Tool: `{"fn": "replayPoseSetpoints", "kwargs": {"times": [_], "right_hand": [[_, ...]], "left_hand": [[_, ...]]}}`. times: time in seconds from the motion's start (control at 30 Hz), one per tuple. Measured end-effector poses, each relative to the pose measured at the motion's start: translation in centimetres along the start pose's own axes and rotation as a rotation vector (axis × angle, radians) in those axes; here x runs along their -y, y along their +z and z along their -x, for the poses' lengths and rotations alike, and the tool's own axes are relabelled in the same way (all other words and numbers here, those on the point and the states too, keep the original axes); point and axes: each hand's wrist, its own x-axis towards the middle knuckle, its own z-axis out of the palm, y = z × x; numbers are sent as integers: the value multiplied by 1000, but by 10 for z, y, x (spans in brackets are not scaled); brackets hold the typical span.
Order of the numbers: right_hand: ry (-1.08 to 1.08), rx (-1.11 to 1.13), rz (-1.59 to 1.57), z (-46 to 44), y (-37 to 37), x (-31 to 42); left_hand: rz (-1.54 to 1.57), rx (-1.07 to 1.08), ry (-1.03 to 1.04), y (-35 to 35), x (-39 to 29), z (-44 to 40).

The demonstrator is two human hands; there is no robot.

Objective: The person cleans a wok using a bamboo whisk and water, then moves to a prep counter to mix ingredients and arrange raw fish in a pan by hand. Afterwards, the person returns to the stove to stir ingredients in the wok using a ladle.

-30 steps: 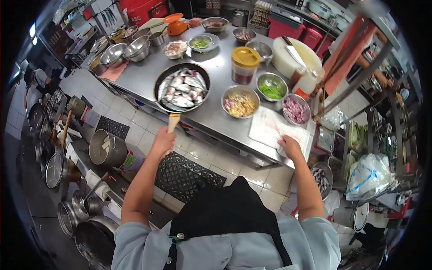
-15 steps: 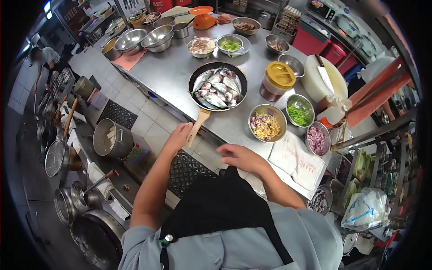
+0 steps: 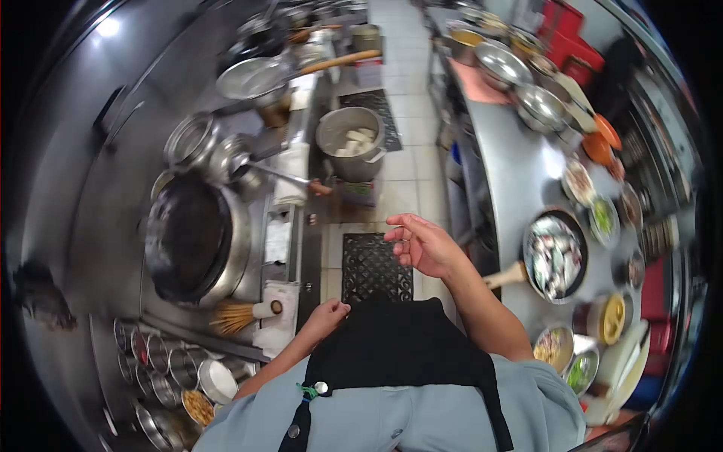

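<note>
My left hand (image 3: 325, 318) is low at the left edge of my black apron (image 3: 407, 339), its fingers curled closed and no object showing in them. Raised in front of the apron, my right hand (image 3: 423, 245) has loosely bent fingers that are apart and holds nothing. A frying pan (image 3: 581, 265) full of whole silvery fish (image 3: 555, 255) rests on the steel table at the right. Its wooden handle (image 3: 506, 276) points toward my right forearm, with neither hand on it.
At the left, a dark wok (image 3: 188, 237) sits on the range near a bamboo brush (image 3: 235, 317) and a ladle (image 3: 275, 175). A deep pot (image 3: 350, 162) with pale blocks stands ahead beside a black floor mat (image 3: 376, 267). Bowls and a yellow-lidded jar (image 3: 612, 318) line the steel table (image 3: 512, 177).
The view has swung left toward the range, so the table now lies at the right. My left hand has let go of the frying pan's handle. My right hand is raised higher.
</note>
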Motion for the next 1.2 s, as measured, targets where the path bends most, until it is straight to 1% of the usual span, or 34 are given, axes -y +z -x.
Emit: {"fn": "replayPoseSetpoints", "kwargs": {"times": [0.03,0.1,0.2,0.3,0.4,0.43,0.5,0.57,0.6,0.67,0.7,0.73,0.8,0.9,0.93,0.97,1.0,1.03,1.07,1.1,1.13,1.17,1.2], "right_hand": [[73,-69,144,-30,0,-5],[203,-171,451,-94,10,-19],[393,-59,937,-183,-20,-57],[628,-213,831,-257,-53,-103],[702,-366,433,-347,-136,-165],[663,-400,366,-379,-165,-191],[636,-520,227,-416,-164,-207],[574,-625,127,-441,-154,-222],[538,-540,70,-458,-163,-234],[486,-376,-40,-475,-191,-253],[501,-410,0,-479,-203,-259],[550,-393,51,-479,-206,-260],[633,-355,165,-482,-206,-246],[702,-277,187,-470,-193,-205],[763,-215,207,-466,-201,-185],[836,-141,233,-462,-220,-161],[914,-52,262,-470,-230,-139],[991,43,293,-487,-215,-121],[1025,94,177,-468,-143,-75],[1023,-7,398,-446,-55,-33],[1007,54,470,-440,-29,-10],[995,65,566,-442,-26,4],[739,152,843,-436,-8,19]], "left_hand": [[-56,-69,40,-6,16,2],[74,-206,28,-20,32,8],[284,-437,27,-49,40,35],[511,-635,-21,-87,-6,92],[342,-1060,-76,-97,-6,133],[327,-1125,-144,-94,5,141],[291,-1255,-278,-81,22,152],[449,-1312,-417,-63,19,160],[533,-1343,-480,-56,16,159],[575,-1394,-595,-34,20,157],[599,-1422,-648,-24,21,155],[594,-1437,-713,-15,20,152],[598,-1464,-829,1,17,137],[593,-1515,-891,25,16,114],[610,-1549,-913,40,20,107],[601,-1524,-980,61,39,104],[678,-1459,-1091,55,17,97],[653,-1440,-1116,73,24,96],[633,-1421,-1140,101,44,93],[628,-1401,-1171,126,58,88],[626,-1366,-1199,150,69,82],[623,-1324,-1223,170,75,74],[651,-1285,-1228,185,77,66]]}}
